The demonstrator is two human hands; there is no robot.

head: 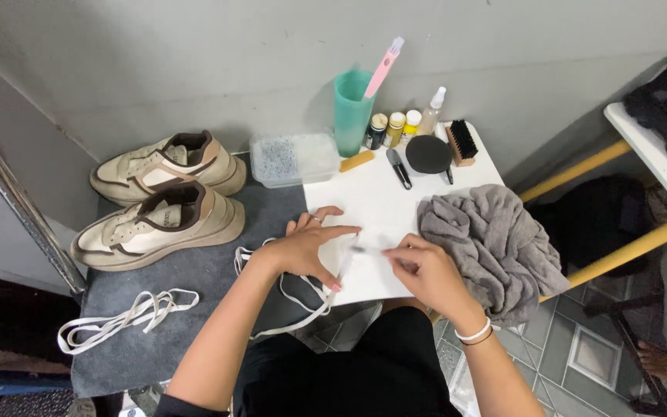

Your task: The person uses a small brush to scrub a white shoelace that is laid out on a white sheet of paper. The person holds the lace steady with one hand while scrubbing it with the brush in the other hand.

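Note:
My left hand (306, 247) and my right hand (424, 272) meet over the white board (372, 208), both pinching a white shoelace (347, 262) stretched between them. The lace trails down and left off the board's edge onto the grey mat (194, 301). A second white shoelace (121, 316) lies loose on the mat at the left. Two beige and brown sneakers (160, 197) without laces stand side by side at the back of the mat.
A crumpled grey towel (488, 239) lies right of my hands. Against the wall stand a clear lidded tub (293, 158), a teal cup (351, 112) with a pink toothbrush, small bottles, a round black tin and brushes (461, 143). A metal pole (17, 201) rises at left.

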